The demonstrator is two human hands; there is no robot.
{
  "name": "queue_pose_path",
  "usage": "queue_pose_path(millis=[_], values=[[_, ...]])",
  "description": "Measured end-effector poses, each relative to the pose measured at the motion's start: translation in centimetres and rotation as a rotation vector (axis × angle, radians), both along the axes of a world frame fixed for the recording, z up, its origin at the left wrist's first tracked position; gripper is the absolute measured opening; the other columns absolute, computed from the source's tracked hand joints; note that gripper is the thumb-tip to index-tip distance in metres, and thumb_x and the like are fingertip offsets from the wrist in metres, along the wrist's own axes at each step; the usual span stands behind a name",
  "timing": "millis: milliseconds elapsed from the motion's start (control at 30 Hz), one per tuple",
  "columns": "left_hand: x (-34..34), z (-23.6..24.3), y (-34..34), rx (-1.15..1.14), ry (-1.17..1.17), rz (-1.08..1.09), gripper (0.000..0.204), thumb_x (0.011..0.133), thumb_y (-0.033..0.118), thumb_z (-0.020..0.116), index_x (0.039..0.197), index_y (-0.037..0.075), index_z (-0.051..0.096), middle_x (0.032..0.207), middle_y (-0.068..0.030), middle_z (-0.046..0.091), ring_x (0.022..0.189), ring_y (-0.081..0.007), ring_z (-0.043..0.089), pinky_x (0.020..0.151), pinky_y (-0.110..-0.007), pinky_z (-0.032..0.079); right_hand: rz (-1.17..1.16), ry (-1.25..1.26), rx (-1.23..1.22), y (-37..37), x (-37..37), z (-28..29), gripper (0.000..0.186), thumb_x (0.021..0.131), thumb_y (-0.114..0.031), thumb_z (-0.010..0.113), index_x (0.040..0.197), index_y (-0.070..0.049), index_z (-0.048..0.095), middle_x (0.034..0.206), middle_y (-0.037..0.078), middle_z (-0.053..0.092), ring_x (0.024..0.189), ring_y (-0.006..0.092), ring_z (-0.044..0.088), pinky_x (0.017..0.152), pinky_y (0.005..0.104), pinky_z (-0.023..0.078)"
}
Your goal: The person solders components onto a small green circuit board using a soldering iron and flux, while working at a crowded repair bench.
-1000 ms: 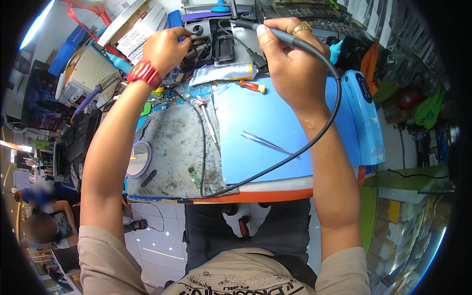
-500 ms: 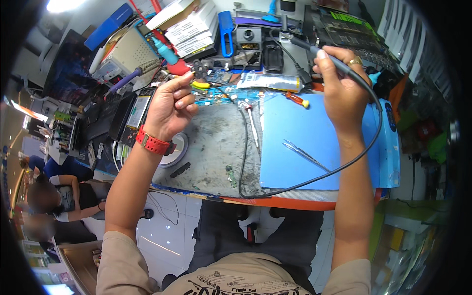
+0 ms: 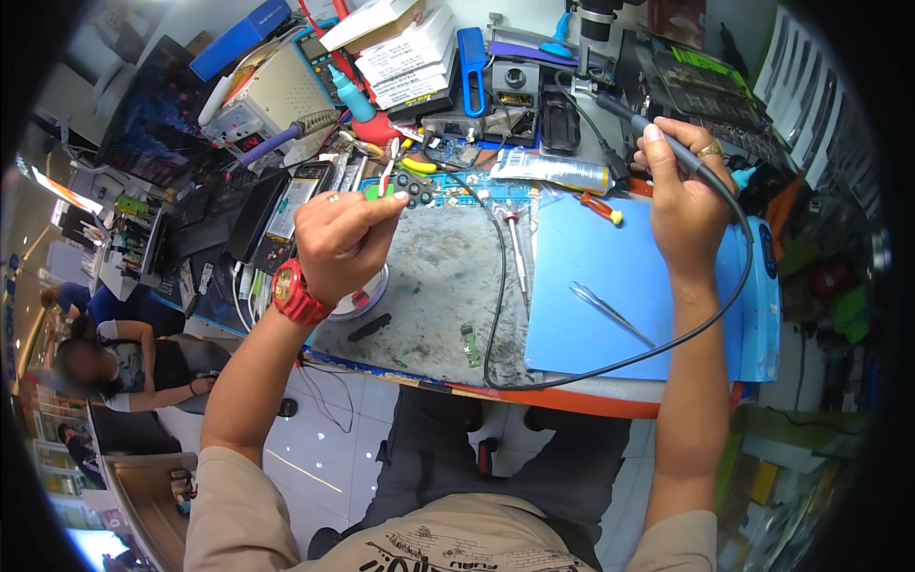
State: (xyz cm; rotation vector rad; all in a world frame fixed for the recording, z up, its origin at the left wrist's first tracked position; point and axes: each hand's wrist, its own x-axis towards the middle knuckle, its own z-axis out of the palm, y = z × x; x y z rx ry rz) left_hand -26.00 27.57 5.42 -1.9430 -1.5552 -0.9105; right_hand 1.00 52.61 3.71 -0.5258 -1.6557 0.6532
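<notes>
My right hand (image 3: 684,195) is wrapped around a black pen-like handpiece (image 3: 624,112), perhaps a soldering iron. Its front end points toward the back of the bench, and a thick black cable (image 3: 710,307) loops down over my forearm. Raised above the bench's left side, my left hand (image 3: 345,236) is closed, knuckles upward. At its fingertips is a small black piece with round lobes (image 3: 414,191), like a fidget spinner. Metal tweezers (image 3: 612,313) lie on the blue mat (image 3: 562,324). A screwdriver (image 3: 516,253) lies beside the mat, and a small green circuit board (image 3: 470,345) nearer me.
Behind my left hand stand a red and teal bottle (image 3: 355,103), stacked white boxes (image 3: 405,62) and a purple-handled tool (image 3: 272,143). A microscope stand (image 3: 596,48) rises at the back. An orange-yellow screwdriver (image 3: 600,207) rests on the mat. Another person (image 3: 143,357) sits at far left.
My left hand has come nearer me and turned knuckles up, the black lobed piece moving with it. My right hand keeps hold of the handpiece. The view has shifted slightly.
</notes>
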Motion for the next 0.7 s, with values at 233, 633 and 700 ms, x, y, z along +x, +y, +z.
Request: queue_pose_path(millis=[233,633,700], values=[[-0.5,-0.4,-1.0,0.07,0.114,0.002,0.03,0.081,-0.011,0.087,0.105,0.006,0.083,0.061,-0.0022,0.05,0.051,-0.0183,0.047,0.052,-0.035,0.035,0.008,0.008,-0.008,0.0,0.0,-0.2,0.014,0.103,-0.012,0.078,0.11,0.0,0.078,0.09,0.009,0.079,0.08,0.0146,0.077,0.069,0.0273,0.059],[-1.5,-2.3,-0.8,-0.03,-0.297,0.419,0.015,0.089,0.002,0.084,0.103,0.0,0.086,0.068,-0.0109,0.071,0.058,-0.0128,0.063,0.056,-0.032,0.046,-0.026,-0.017,0.046,0.0,-0.1,-0.3,0.013,0.102,-0.013,0.08,0.108,-0.002,0.079,0.087,0.008,0.078,0.074,0.0128,0.074,0.067,0.0275,0.058],[-2.3,-2.2,-0.5,-0.09,-0.362,0.49,0.017,0.09,0.005,0.082,0.107,0.0,0.086,0.069,-0.0116,0.072,0.059,-0.0125,0.064,0.057,-0.031,0.047,-0.021,-0.008,0.048,0.0,-0.1,-0.3,0.012,0.102,-0.013,0.08,0.108,-0.002,0.08,0.086,0.007,0.078,0.073,0.0121,0.072,0.066,0.0273,0.057]])
